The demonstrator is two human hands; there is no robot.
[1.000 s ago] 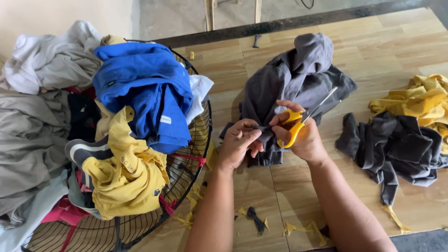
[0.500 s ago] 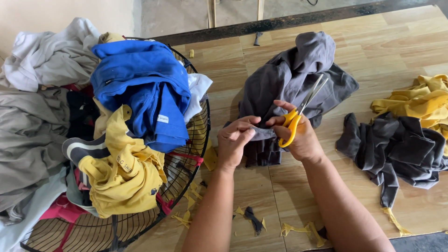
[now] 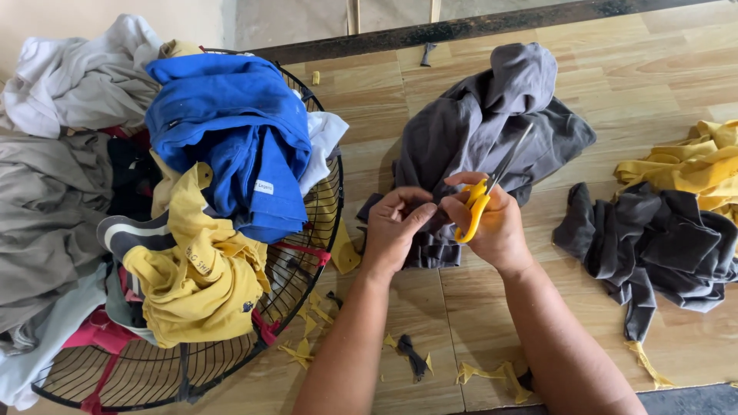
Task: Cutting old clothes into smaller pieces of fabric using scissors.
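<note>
The grey garment [image 3: 492, 123] lies bunched on the wooden surface [image 3: 653, 54], just right of the wire basket [image 3: 307, 253]. It looks soft and limp, light, with a thicker ribbed hem near the hands; it will sag and fold unless held taut, so the best hold is probably a pinch on the edge right beside the cut line. The left hand [image 3: 393, 230] is closed in such a pinch on the cloth's near edge. The right hand [image 3: 496, 223] is clamped around the yellow handles of the scissors [image 3: 492, 192], blades pointing up and away over the cloth; whether they are parted is hard to tell.

Against the frame one second ago, the blades have swung from a flat, rightward slant to a steeper one, and the two hands sit closer together. The blue top [image 3: 231, 131], yellow top [image 3: 200, 284], dark scraps [image 3: 661, 246] and yellow offcuts [image 3: 492, 374] lie unchanged.
</note>
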